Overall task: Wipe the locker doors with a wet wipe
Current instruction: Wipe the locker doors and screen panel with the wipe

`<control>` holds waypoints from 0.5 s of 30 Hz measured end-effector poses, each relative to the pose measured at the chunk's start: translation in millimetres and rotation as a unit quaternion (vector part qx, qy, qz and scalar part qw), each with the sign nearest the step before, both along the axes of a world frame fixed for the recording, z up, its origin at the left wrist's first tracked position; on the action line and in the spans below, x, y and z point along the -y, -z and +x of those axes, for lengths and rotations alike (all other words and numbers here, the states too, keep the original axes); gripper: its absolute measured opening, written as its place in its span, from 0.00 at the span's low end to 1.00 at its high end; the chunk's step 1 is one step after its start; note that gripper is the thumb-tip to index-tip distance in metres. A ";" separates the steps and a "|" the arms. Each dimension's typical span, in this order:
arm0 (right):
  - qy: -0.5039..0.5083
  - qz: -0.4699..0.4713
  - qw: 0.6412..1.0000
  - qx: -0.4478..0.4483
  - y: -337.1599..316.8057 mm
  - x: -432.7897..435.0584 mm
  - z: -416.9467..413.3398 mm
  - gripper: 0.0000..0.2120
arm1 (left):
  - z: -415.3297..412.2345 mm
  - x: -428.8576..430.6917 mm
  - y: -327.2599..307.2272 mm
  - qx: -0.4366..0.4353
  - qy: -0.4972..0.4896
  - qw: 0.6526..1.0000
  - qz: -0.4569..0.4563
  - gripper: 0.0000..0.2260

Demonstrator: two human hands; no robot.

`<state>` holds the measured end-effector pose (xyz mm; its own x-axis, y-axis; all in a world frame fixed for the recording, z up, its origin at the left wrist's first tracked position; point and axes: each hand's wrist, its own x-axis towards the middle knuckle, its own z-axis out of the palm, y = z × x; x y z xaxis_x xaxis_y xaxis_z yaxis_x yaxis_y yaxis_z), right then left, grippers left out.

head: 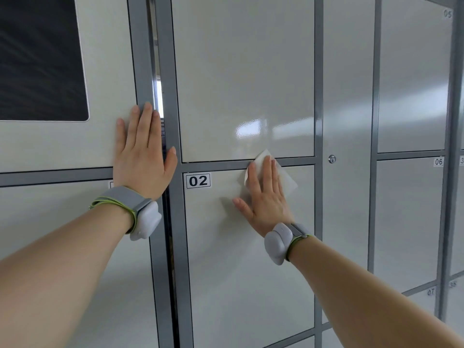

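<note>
A white wet wipe [286,180] lies flat against the top of the cream locker door marked 02 [246,272], overlapping the grey rail above it. My right hand [263,197] presses the wipe to the door with straight, spread fingers. My left hand [143,156] rests flat and open on the cream panel at the left, fingertips reaching the grey frame edge [144,59]. The upper locker door [243,71] above 02 shines with window reflections.
A dark screen [40,56] is set in the left panel. A narrow gap [158,101] runs between that panel and the locker column. A round keyhole [332,159] sits on the strip right of the doors. Further lockers, 05 and 06 [438,161], continue to the right.
</note>
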<state>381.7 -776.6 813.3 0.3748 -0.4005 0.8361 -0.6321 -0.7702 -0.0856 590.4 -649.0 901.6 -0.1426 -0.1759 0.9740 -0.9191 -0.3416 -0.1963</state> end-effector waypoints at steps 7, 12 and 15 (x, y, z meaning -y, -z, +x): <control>0.032 0.056 0.994 0.094 -8.0 0.2 0.7 0.48 | 33.5 -36.8 5.5 0.061 -0.018 0.997 0.033 0.28; 0.005 0.017 0.994 0.104 -3.4 -16.8 33.9 0.47 | 60.8 -55.1 15.8 0.050 -0.028 0.998 0.009 0.27; -0.011 -0.032 0.995 0.093 2.8 -21.4 50.3 0.44 | 68.6 -55.3 19.0 0.048 -0.013 0.999 0.007 0.26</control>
